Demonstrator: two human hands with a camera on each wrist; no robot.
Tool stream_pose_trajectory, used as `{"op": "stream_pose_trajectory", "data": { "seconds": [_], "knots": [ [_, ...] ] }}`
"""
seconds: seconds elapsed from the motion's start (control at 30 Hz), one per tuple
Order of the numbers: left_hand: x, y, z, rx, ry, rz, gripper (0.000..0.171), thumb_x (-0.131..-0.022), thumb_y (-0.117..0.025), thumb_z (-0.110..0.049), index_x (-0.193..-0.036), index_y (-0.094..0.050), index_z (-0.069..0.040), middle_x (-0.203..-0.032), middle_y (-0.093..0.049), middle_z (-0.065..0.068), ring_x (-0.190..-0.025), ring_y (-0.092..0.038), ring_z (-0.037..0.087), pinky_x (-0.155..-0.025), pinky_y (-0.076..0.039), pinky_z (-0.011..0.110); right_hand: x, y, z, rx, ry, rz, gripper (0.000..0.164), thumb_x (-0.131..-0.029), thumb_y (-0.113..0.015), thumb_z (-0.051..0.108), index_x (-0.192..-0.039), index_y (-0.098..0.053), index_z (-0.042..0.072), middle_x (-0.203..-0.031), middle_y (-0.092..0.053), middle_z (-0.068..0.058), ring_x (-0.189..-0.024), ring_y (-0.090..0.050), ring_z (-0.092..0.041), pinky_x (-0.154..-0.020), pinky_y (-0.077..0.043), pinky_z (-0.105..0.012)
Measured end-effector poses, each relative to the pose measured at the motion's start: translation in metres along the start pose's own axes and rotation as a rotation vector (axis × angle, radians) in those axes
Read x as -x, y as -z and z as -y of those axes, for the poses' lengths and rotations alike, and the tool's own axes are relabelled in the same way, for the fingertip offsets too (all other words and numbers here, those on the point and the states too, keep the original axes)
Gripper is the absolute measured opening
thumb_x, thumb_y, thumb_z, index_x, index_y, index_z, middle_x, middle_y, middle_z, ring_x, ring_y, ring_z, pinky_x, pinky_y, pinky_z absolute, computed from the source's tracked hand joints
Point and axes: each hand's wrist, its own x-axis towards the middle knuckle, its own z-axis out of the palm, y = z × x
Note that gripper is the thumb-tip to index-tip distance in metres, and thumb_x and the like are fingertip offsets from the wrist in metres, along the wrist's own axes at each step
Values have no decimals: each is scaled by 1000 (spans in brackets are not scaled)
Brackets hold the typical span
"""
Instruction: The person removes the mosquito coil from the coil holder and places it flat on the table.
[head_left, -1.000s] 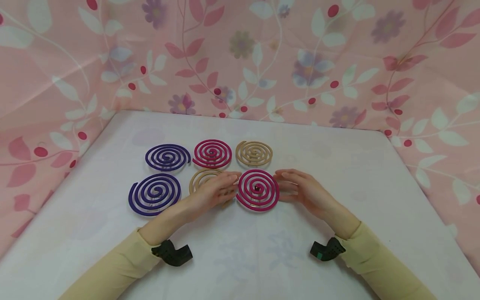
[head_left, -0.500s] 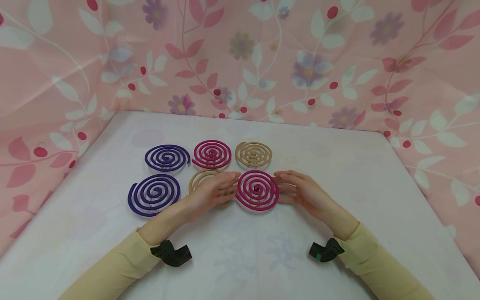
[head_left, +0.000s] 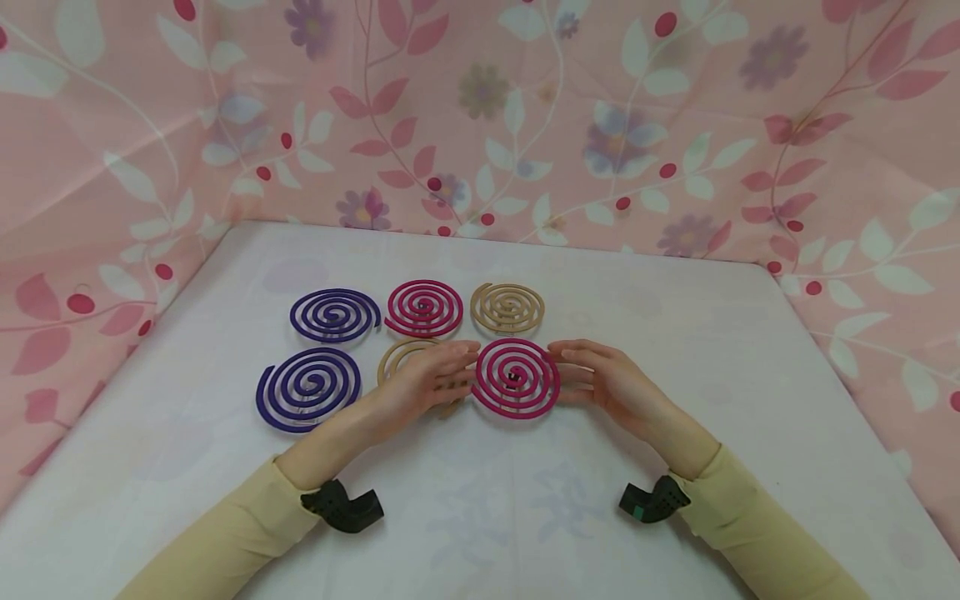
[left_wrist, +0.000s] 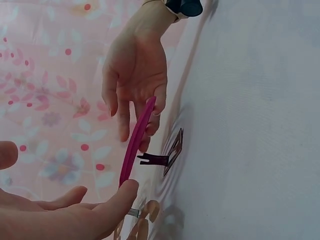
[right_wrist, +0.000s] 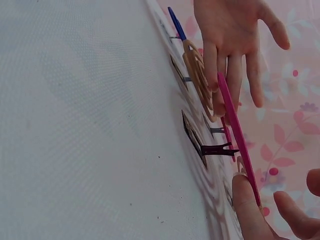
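A pink mosquito coil (left_wrist: pixel 136 142) is held up by its rim between my two hands. Below it a small metal stand (left_wrist: pixel 156 160) rests on the table, its forked prong close under the coil's centre. My left hand (head_left: pixel 423 379) touches the coil's left edge with nearly straight fingers. On the opposite edge are the extended fingers of my right hand (head_left: pixel 622 387). Partly hidden behind my left hand is a tan coil (head_left: pixel 386 362). A purple coil (head_left: pixel 310 385) lies to its left, partly overlapped by my left wrist.
Behind stand a purple coil (head_left: pixel 335 316), a pink coil (head_left: pixel 425 307) and a tan coil (head_left: pixel 510 307) in a row, raised on stands. A white cloth (head_left: pixel 720 350) covers the table. Pink floral fabric (head_left: pixel 480 125) hangs around the back and sides.
The pink coil between my hands has shifted very slightly, its near edge a little higher in the head view. My hands have barely moved, and the other coils stay put.
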Motion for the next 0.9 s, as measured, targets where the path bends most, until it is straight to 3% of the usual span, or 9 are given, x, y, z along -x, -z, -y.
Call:
{"op": "stream_pose_trajectory", "data": {
  "seconds": [0.3,0.53,0.73,0.9],
  "knots": [
    [0,0,1,71,-23,-28,57,-102,-41,-22,-149,-31,10,-156,-33,25,-142,-37,43,-111,-42,52,-2,4,-6,24,59,18,45,-99,-59,9,-140,-48,-5,-132,-58,-10,-110,-63,-16,-90,-59,-37],
    [-4,0,10,55,-35,-85,53,-98,-53,-7,-147,-38,6,-153,-41,22,-139,-45,34,-107,-48,36,-2,7,-7,3,73,13,44,-96,-62,4,-137,-51,-5,-127,-60,-7,-107,-65,-17,-92,-58,-36],
    [-11,-13,10,40,-6,-167,51,-94,-63,-6,-144,-49,-5,-148,-52,14,-134,-53,25,-94,-51,22,2,16,0,-42,69,-31,41,-95,-65,5,-134,-54,-2,-127,-59,-6,-106,-66,-18,-92,-58,-36],
    [-16,-23,8,68,-49,-213,52,-93,-64,-1,-143,-50,-3,-148,-52,15,-119,-62,16,-90,-53,20,6,21,5,-67,77,-49,36,-95,-66,6,-130,-59,1,-121,-64,-3,-104,-67,-15,-92,-58,-32]
  ]
}}
